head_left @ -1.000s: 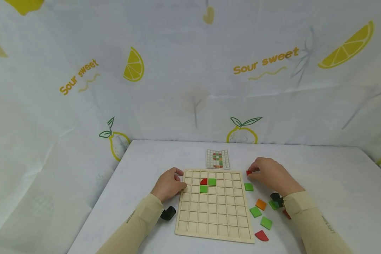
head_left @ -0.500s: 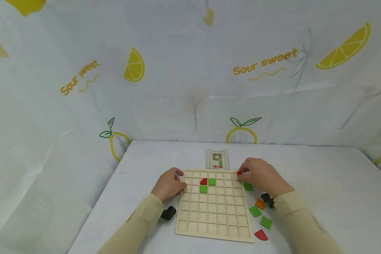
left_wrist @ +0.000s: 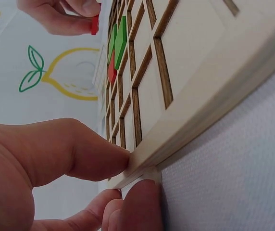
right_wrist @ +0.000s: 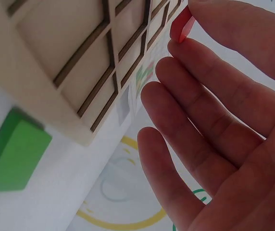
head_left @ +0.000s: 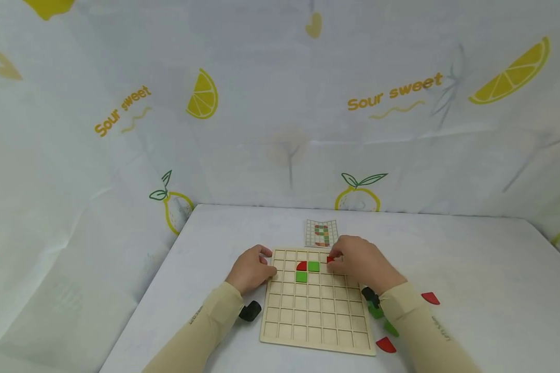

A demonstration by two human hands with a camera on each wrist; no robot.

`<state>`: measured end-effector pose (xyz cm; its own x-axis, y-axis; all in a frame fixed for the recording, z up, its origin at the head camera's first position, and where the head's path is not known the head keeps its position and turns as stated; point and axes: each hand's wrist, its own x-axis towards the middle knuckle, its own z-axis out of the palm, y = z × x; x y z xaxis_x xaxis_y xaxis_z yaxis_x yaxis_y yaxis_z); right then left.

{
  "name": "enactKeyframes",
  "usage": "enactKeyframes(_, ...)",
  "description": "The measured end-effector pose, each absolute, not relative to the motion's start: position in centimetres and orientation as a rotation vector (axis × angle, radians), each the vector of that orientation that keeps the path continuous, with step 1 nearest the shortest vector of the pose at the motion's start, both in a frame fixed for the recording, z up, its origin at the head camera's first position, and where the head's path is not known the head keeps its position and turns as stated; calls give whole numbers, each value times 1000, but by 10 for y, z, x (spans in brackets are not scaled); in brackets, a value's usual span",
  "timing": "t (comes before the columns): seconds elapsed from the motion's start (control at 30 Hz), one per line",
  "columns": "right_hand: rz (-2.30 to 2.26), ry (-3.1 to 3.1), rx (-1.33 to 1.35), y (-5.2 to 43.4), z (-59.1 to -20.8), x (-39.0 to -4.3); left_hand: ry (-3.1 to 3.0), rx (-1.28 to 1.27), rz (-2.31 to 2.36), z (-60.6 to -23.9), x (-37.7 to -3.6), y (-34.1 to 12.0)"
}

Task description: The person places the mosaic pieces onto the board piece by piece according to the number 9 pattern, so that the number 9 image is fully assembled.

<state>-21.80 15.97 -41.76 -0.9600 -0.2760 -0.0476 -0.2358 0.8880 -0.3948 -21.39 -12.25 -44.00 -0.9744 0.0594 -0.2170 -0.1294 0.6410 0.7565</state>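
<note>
12 o'clock = away from the person, head view. A red piece (head_left: 330, 259) is pinched by the right hand (head_left: 361, 261) between thumb and index fingertip, at that hand's 9 o'clock; the other fingers are loosely extended, nothing else held.

Piece is held above the pale gridded board (head_left: 300, 317), toward its 1 o'clock; a gap to the surface is judged from the left wrist view.

Key relation: the green tile (head_left: 313, 266) is placed between 8 and 9 o'clock of the piece. The bare cell (head_left: 324, 267) bordering that tile is at about 7 o'clock, so lateral offset is judged small. A red quarter-round (head_left: 302, 266) is seated at the tile's 9 o'clock.

Long axis of the piece can't be read, mostly covered by fingers. Flat face is judged roughly parallel to the board.

Right hand is the nearer one. Board edge is gripped at 10 o'clock by the left hand (head_left: 248, 269), thumb against the rim, fingers curled at the side; it is well apart from the piece.

Printed card (head_left: 310, 238) is set on the desk (head_left: 485, 280), at the piece's 11 o'clock.
</note>
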Motion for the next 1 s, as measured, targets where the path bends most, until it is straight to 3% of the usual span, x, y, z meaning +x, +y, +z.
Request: enactKeyframes(1.0, -496, 2992, -558, 146, -428, -218, 2637, -50, 1249, -441, -215, -123)
